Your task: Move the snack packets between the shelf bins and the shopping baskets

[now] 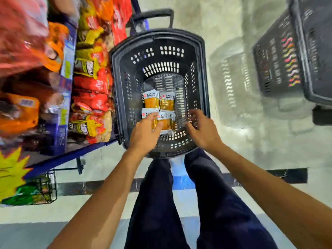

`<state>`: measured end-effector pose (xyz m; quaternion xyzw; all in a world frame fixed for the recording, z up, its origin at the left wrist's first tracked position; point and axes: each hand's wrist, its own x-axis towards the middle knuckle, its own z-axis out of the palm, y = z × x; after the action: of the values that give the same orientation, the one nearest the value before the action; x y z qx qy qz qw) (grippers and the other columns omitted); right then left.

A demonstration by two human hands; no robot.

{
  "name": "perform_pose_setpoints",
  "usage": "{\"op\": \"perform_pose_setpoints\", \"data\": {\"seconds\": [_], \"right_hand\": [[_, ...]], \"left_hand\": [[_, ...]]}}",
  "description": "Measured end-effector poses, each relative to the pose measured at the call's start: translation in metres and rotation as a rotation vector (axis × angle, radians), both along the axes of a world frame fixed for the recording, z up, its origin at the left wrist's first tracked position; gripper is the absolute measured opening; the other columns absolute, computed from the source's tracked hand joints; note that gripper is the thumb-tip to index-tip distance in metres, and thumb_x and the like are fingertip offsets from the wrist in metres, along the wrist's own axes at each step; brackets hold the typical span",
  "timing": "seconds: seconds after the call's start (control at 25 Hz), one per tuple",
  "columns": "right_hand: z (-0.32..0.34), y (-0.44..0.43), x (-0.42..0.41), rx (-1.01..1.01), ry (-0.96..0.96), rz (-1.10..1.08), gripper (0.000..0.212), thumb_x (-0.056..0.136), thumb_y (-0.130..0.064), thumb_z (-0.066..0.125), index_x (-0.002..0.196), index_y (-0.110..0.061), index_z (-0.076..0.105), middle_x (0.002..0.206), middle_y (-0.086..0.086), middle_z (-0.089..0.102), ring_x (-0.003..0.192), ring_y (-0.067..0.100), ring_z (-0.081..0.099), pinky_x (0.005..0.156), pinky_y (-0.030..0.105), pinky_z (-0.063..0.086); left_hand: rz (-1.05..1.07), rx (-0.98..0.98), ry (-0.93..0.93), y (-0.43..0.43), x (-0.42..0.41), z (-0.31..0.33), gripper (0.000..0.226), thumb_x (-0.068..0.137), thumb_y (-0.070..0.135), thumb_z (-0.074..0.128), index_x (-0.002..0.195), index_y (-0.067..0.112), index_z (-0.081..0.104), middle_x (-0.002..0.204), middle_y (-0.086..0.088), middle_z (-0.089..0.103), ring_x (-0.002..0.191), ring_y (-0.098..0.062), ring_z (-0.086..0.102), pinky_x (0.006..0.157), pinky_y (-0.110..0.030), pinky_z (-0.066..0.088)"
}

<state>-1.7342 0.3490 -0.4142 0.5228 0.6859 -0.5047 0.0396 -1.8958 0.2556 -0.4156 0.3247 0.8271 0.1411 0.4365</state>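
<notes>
A: Packets, what sort?
B: Glossy orange-and-white snack packets, flat rectangles. At least four lie on the floor of the dark grey slotted plastic shopping basket.
A: Hands?
B: Left hand pinches the near-left packet. Right hand hovers inside the basket's right wall, fingers spread, holding nothing.

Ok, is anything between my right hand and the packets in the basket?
Nothing visible. Your right hand hovers over the basket, just right of the packets, only air between. Your left hand pinches a near one.
</notes>
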Motion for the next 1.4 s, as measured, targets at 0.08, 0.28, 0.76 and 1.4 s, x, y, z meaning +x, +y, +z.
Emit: {"op": "perform_pose_setpoints", "data": {"seconds": [0.08, 0.28, 0.76, 1.4], "right_hand": [[0.060, 0.000, 0.022, 0.028, 0.039, -0.046, 0.038, 0.091, -0.021, 0.057, 0.127, -0.012, 0.048, 0.107, 0.007, 0.064, 0.094, 0.026, 0.063, 0.086, 0.043, 0.049], [0.190, -0.029, 0.073, 0.142, 0.140, -0.267, 0.037, 0.092, -0.018, 0.057, 0.128, -0.014, 0.048, 0.106, 0.001, 0.059, 0.082, 0.017, 0.060, 0.073, 0.022, 0.045], [0.250, -0.266, 0.207, 0.183, 0.149, -1.055, 0.036, 0.094, -0.020, 0.053, 0.129, -0.015, 0.046, 0.114, 0.005, 0.059, 0.089, 0.016, 0.060, 0.063, 0.011, 0.045], [0.256, -0.390, 0.473, 0.248, 0.103, -1.740, 0.034, 0.093, -0.017, 0.055, 0.126, -0.013, 0.050, 0.106, 0.001, 0.060, 0.095, 0.016, 0.059, 0.082, 0.024, 0.045]], "left_hand": [[-0.009, 0.065, -0.016, -0.003, 0.012, 0.054, 0.043, 0.097, 0.035, 0.049, 0.138, 0.023, 0.045, 0.137, 0.001, 0.053, 0.123, -0.023, 0.052, 0.101, -0.043, 0.043], [-0.038, 0.288, -0.101, -0.031, 0.041, 0.157, 0.036, 0.096, 0.022, 0.052, 0.132, 0.016, 0.052, 0.128, -0.001, 0.058, 0.116, -0.020, 0.056, 0.098, -0.037, 0.046], [-0.724, 0.351, -0.379, -0.083, 0.177, 0.233, 0.036, 0.095, 0.020, 0.054, 0.130, 0.018, 0.049, 0.119, 0.004, 0.057, 0.106, -0.014, 0.057, 0.088, -0.025, 0.044], [-1.296, 0.231, -0.507, -0.113, 0.518, 0.244, 0.035, 0.094, 0.017, 0.055, 0.129, 0.020, 0.052, 0.121, 0.006, 0.058, 0.102, -0.009, 0.059, 0.076, 0.001, 0.038]]}}
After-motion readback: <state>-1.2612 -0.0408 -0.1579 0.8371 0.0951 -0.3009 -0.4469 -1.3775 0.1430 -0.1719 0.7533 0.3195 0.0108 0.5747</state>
